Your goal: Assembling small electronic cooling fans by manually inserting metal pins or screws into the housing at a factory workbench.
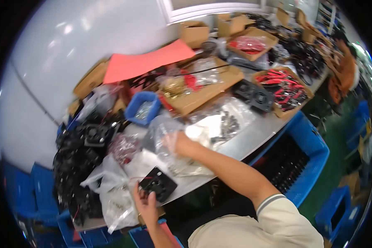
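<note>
My left hand point(146, 205) held a small black square cooling fan point(158, 184) at the near edge of the steel workbench point(252, 138), fingers curled around its lower left corner and thumb on its face. The fan lay tilted like a diamond, with thin red leads trailing off to the left over a crumpled clear bag point(111, 194).

My right hand point(178, 144) was farther out, up and to the right of the fan, the forearm stretched diagonally from my cream sleeve. It was pushed into a clear plastic bag of small parts point(169, 138). The film and blur hid my fingers, so I could not tell how far they were spread or whether they had hold of anything.

So the fan lay nearer my left hand, with the right hand a short way beyond it. A heap of black fans point(80, 161) sat to the left, and a blue bin point(142, 108) lay beyond the bag.
</note>
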Tool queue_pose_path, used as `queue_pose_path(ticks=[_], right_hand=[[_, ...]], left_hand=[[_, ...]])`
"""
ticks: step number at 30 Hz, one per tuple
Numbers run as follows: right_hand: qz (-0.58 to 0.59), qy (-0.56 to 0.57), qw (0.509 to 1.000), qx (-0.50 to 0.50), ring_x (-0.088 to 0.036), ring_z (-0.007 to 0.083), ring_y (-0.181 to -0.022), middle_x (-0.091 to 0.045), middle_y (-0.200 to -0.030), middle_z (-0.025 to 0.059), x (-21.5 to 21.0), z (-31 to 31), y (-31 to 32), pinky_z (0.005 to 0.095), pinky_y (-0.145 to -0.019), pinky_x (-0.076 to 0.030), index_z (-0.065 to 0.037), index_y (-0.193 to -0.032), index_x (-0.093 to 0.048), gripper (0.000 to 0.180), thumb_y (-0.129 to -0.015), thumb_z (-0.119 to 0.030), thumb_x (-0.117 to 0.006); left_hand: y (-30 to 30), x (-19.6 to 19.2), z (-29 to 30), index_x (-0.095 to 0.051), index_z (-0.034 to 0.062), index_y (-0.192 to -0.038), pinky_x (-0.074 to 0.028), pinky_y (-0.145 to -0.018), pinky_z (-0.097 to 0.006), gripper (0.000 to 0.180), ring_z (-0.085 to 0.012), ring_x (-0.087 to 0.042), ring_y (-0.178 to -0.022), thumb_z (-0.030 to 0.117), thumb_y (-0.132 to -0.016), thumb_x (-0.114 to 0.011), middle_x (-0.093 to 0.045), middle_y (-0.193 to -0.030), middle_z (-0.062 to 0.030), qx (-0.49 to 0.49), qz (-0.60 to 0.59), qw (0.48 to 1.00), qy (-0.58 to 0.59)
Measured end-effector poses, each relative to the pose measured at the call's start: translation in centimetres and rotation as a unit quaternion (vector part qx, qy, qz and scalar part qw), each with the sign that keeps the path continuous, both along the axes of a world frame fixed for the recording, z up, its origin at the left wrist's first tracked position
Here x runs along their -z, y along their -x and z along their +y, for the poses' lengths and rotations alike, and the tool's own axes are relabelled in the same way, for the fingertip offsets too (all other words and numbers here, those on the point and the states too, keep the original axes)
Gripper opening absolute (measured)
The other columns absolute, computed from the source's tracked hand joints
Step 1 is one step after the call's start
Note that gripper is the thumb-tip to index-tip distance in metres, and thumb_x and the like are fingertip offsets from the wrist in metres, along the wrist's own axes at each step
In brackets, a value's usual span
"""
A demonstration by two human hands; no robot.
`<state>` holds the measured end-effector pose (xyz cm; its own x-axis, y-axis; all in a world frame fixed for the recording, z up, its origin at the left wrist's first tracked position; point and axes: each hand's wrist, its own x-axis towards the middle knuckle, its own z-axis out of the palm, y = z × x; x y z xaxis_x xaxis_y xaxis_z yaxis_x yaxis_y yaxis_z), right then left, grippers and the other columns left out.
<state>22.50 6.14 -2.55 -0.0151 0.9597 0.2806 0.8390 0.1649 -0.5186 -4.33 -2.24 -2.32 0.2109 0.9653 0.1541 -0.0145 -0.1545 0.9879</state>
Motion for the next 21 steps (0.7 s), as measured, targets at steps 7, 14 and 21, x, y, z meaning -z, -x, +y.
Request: queue_pose_path(ticks=[7, 14, 21], right_hand=[[-0.147, 0.030, 0.985, -0.089, -0.066, 0.0366, -0.083, -0.066, -0.091, 0.0214, -1.3, -0.8, -1.4, 0.0458, -0.073, -0.054, -0.001, -0.093, -0.064, 0.024, -0.082, -0.022, -0.062], [0.021, 0.075, 0.997, -0.028, -0.062, 0.0381, -0.102, -0.064, -0.107, 0.0207, -0.2, -0.7, -1.9, 0.0448, -0.090, -0.050, -0.006, -0.110, -0.063, 0.024, -0.092, -0.018, -0.052], [0.067, -0.041, 0.996, -0.032, -0.064, 0.0399, -0.093, -0.064, -0.102, 0.0237, 2.8, -0.1, -3.0, 0.0460, -0.083, -0.052, -0.002, -0.108, -0.062, 0.026, -0.086, -0.013, -0.053]], left_hand=[[-1.0, -0.5, -0.4, -0.036, 0.0040, -0.146, -0.044, -0.092, -0.027, 0.068, -0.0150, -0.057, -0.102, -0.002, -0.084, -0.061, -0.061, -0.112, -0.0091, -0.005, -0.024, 1.000, 0.016], [-0.7, -0.3, -0.6, -0.033, 0.0046, -0.148, -0.045, -0.092, -0.028, 0.070, -0.0158, -0.057, -0.104, -0.004, -0.084, -0.061, -0.057, -0.121, -0.0108, 0.003, -0.042, 0.999, 0.029], [-0.7, -0.6, -0.6, -0.033, 0.0016, -0.147, -0.049, -0.086, -0.029, 0.069, -0.0172, -0.060, -0.102, 0.000, -0.086, -0.067, -0.060, -0.119, -0.0140, 0.011, -0.049, 0.998, 0.023]])
